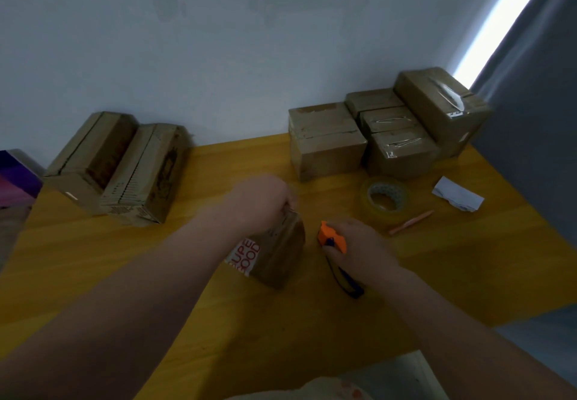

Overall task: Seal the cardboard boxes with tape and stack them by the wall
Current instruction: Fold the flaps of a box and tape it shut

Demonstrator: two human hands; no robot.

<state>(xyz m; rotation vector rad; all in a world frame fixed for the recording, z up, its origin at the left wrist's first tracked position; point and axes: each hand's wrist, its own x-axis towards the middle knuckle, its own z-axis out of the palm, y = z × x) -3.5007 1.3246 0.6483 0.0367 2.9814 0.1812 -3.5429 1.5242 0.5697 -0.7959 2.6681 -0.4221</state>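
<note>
Cardboard box [278, 252] stood upright near the middle of the yellow table [468, 259]. The left hand [259, 202] curled over its top edge, fingers apparently pinching the flap, though blur hid them. Just beside it the right hand [362, 249] gripped an orange-and-blue cutter [332, 238]. A tape roll [384, 198] lay near sealed boxes [327, 137] stacked against the wall [218, 56].
</note>
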